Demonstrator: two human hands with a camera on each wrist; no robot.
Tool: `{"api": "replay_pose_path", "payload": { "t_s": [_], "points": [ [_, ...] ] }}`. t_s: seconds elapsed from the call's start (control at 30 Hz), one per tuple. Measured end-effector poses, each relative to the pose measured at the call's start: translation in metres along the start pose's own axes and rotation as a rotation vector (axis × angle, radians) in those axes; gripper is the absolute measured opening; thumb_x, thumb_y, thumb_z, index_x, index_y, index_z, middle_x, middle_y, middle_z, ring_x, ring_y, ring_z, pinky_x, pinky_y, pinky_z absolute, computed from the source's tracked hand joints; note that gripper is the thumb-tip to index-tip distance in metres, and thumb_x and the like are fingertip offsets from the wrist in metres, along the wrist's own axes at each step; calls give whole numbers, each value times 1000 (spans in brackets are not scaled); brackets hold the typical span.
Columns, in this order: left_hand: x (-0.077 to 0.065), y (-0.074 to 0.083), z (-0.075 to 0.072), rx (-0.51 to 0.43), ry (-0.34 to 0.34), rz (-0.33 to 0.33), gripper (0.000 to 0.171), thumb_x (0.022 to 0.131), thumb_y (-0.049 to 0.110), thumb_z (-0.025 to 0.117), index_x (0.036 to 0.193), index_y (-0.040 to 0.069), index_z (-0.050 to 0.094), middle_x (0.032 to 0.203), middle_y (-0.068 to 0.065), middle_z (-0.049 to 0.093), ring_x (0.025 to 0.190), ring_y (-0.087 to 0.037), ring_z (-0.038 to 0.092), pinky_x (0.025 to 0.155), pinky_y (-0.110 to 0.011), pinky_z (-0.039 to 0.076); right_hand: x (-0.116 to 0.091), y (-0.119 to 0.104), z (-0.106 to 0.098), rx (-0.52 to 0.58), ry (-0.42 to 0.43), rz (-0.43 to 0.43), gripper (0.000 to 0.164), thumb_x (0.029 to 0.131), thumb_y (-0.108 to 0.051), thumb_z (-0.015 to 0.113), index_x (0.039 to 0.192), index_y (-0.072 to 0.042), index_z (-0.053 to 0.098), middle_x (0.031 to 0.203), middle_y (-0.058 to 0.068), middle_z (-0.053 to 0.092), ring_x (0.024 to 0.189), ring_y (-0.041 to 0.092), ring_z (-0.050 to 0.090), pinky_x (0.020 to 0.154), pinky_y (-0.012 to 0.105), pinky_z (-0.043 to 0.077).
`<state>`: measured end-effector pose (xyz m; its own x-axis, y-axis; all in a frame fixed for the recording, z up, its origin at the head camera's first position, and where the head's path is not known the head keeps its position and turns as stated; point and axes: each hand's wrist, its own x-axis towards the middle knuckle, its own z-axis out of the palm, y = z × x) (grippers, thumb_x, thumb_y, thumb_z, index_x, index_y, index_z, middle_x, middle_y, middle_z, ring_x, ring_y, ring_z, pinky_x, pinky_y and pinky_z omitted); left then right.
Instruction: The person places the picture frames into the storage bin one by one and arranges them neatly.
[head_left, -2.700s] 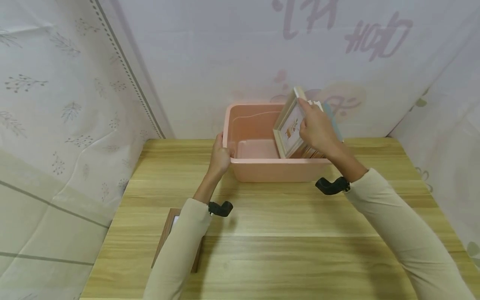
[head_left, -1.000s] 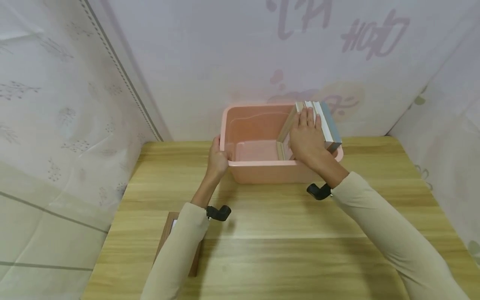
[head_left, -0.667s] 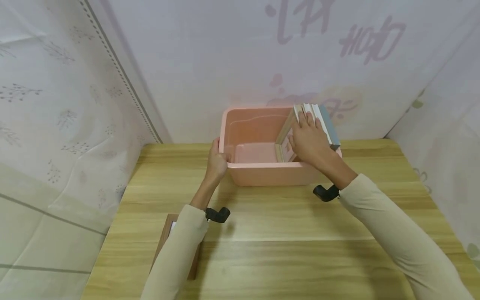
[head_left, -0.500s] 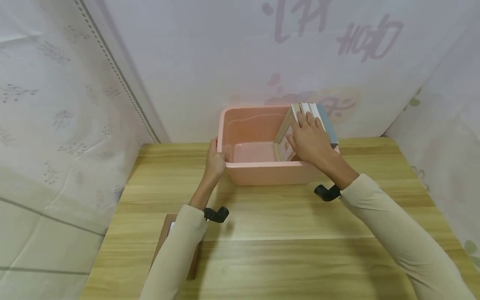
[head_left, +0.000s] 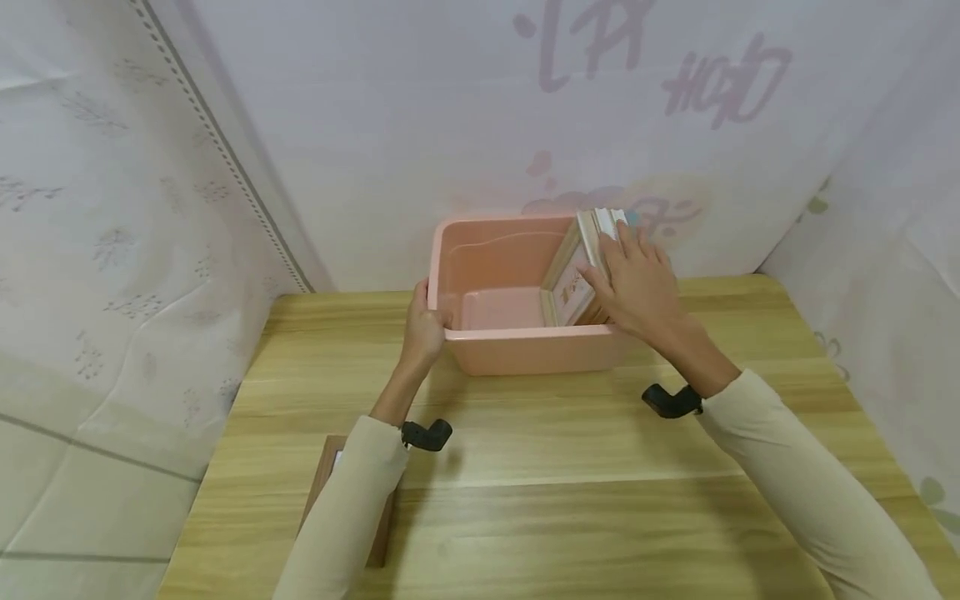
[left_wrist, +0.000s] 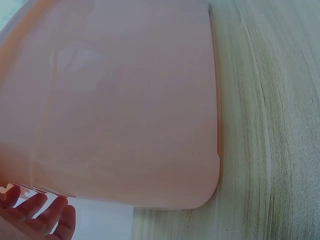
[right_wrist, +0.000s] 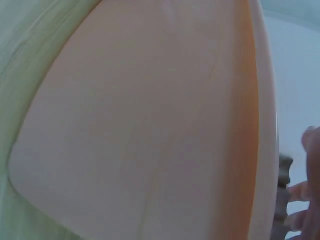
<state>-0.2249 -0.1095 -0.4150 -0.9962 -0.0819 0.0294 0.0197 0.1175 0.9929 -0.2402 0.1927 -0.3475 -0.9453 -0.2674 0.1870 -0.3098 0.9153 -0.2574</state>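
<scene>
A pink plastic bin [head_left: 532, 352] stands on the table against the back wall. My left hand [head_left: 424, 329] grips its left rim, thumb inside; in the left wrist view the fingers [left_wrist: 52, 217] curl at the bin's edge. Several picture frames stand side by side, leaning, in the bin's right part. The nearest, a cream picture frame [head_left: 553, 304], faces left with a small drawing. My right hand [head_left: 637, 279] lies over the tops of the frames with its fingers extended and thumb spread, hiding most of a blue one. In the right wrist view that hand [right_wrist: 314, 185] shows beyond the rim.
A brown wooden frame [head_left: 381, 533] lies on the table at the front left, mostly under my left forearm. The bin's floor [head_left: 498, 308] shows bare on the left. Fabric-covered walls [head_left: 390, 150] enclose the table [head_left: 570, 533] at the back and sides.
The cream frame, raised and tilted at first, has come down level with the others. My right hand pressed along the tops, then slid right and spread its thumb. The left hand keeps its grip.
</scene>
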Motion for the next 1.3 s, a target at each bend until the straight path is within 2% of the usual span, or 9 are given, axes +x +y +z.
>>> {"api": "replay_pose_path", "payload": {
  "t_s": [0.13, 0.3, 0.43, 0.53, 0.73, 0.83, 0.97, 1.13, 1.3],
  "points": [
    [-1, 0, -1, -13, 1, -4, 75, 75, -9, 41, 149, -2, 32, 133, -23, 50, 112, -31, 47, 103, -48, 37, -10, 16, 2, 151, 121, 24, 77, 102, -56, 32, 150, 4, 35, 162, 25, 15, 148, 48, 11, 113, 68, 15],
    [-3, 0, -1, -15, 1, -17, 76, 74, -9, 42, 150, -2, 32, 131, -23, 50, 112, -31, 47, 102, -48, 38, -21, 33, 9, 375, 151, 64, 71, 103, -51, 38, 149, 3, 38, 162, 24, 18, 147, 45, 18, 111, 68, 19],
    [-3, 0, -3, -16, 9, -11, 75, 74, -8, 42, 149, -2, 32, 132, -23, 50, 113, -31, 47, 103, -48, 37, -24, 34, 18, 464, 192, 99, 66, 101, -47, 44, 149, -1, 41, 161, 24, 22, 144, 47, 24, 106, 69, 28],
    [-2, 1, -5, -18, 3, -14, 75, 74, -8, 42, 149, -3, 33, 133, -23, 50, 114, -30, 47, 104, -47, 36, -24, 33, 24, 529, 241, 133, 63, 101, -45, 47, 150, -5, 42, 157, 22, 32, 133, 46, 42, 97, 63, 41],
    [-3, 6, -10, -9, -52, -68, 79, 75, -7, 44, 152, 2, 28, 141, -21, 44, 119, -32, 43, 105, -47, 34, -24, 31, 27, 537, 272, 176, 59, 101, -45, 46, 151, -13, 43, 149, 18, 47, 101, 37, 61, 78, 45, 48],
    [-3, 8, -15, -1, -87, -105, 72, 85, 1, 46, 154, 4, 24, 146, -20, 41, 121, -31, 42, 102, -47, 35, -24, 29, 27, 543, 269, 177, 60, 100, -46, 46, 151, -14, 43, 148, 18, 48, 97, 35, 62, 75, 41, 47],
    [-7, 11, -21, -14, -69, -100, 57, 98, 19, 43, 151, 5, 30, 147, -19, 41, 122, -28, 46, 99, -44, 40, -25, 30, 28, 544, 278, 192, 61, 100, -47, 45, 151, -13, 43, 147, 17, 49, 93, 32, 60, 70, 32, 47],
    [-27, 12, -40, 55, -50, -57, 52, 103, 29, 40, 149, 6, 35, 150, -13, 41, 133, -30, 43, 107, -50, 38, -27, 33, 30, 521, 302, 212, 60, 100, -47, 45, 150, -14, 44, 143, 17, 52, 86, 27, 58, 63, 23, 44],
    [-58, 3, -69, 108, -86, -107, 54, 104, 28, 42, 152, 6, 29, 154, -13, 35, 140, -33, 35, 111, -53, 32, -28, 34, 30, 521, 302, 210, 60, 100, -46, 44, 150, -14, 44, 142, 17, 53, 83, 26, 58, 61, 22, 44]
  ]
}}
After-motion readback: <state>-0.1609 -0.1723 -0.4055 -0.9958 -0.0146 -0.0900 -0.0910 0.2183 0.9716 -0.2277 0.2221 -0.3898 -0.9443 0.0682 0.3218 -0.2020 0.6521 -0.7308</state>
